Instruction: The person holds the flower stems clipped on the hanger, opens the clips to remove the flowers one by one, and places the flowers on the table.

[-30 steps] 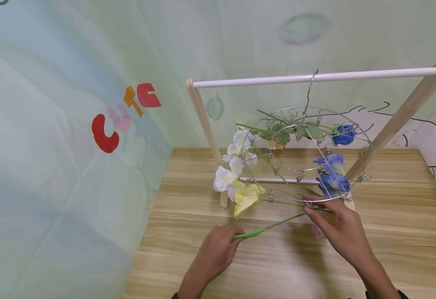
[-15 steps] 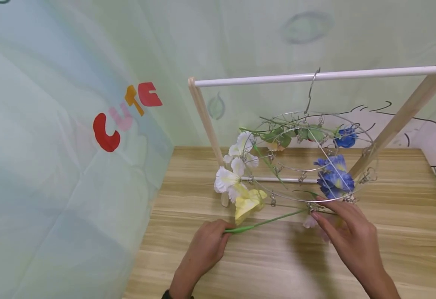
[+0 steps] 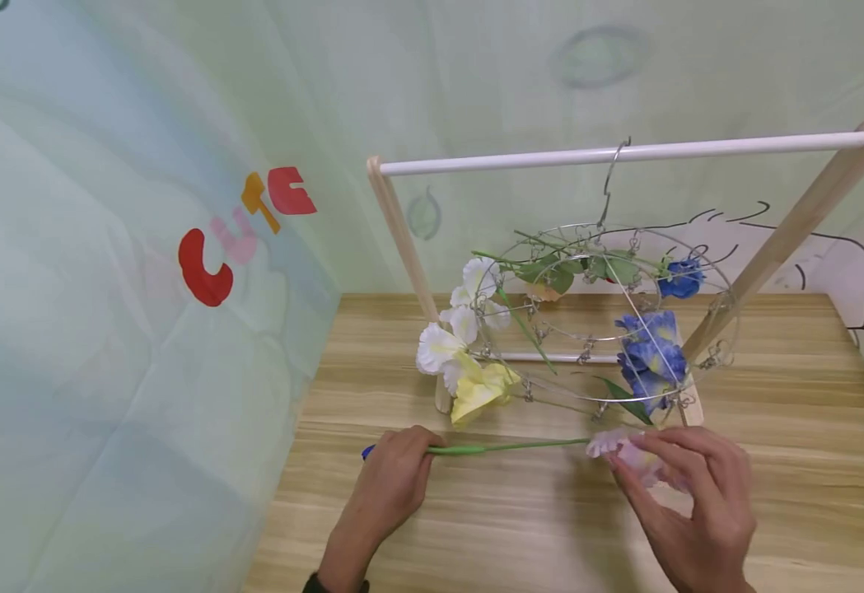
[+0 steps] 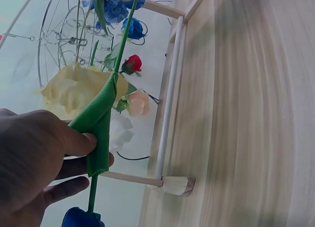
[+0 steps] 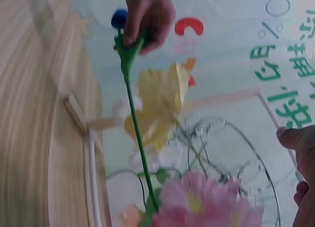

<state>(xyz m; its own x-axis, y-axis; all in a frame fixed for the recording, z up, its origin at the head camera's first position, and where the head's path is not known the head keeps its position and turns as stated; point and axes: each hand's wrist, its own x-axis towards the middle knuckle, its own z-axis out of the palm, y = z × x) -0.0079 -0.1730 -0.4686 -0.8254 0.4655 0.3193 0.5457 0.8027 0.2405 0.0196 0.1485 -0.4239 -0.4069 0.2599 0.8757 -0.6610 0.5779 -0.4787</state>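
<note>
My left hand (image 3: 390,478) pinches the green leaf wrap (image 4: 101,121) of an artificial flower stem, whose blue bud (image 5: 119,18) shows beyond the fingers. The thin green stem (image 3: 531,445) runs right, to the petals of a pink flower (image 3: 642,461) in the head view. My right hand (image 3: 698,494) is at that pink flower, its fingertips over the petals in the head view. In the right wrist view its thumb (image 5: 290,138) stands apart from a finger, nothing between them. Just above is the round wire clip hanger (image 3: 587,399), with a clip (image 3: 600,409) at its front.
White flowers (image 3: 442,346) and a yellow one (image 3: 483,391) hang at the hanger's left, blue irises (image 3: 651,358) at its right, a blue rose (image 3: 682,278) behind. The hanger hooks on the white bar (image 3: 506,161) of a wooden rack (image 3: 795,226) on the table (image 3: 795,395).
My right hand has left the front clip and moved down and right to the pink flower. My left hand has drawn the stem leftward, its far end coming away from the clip.
</note>
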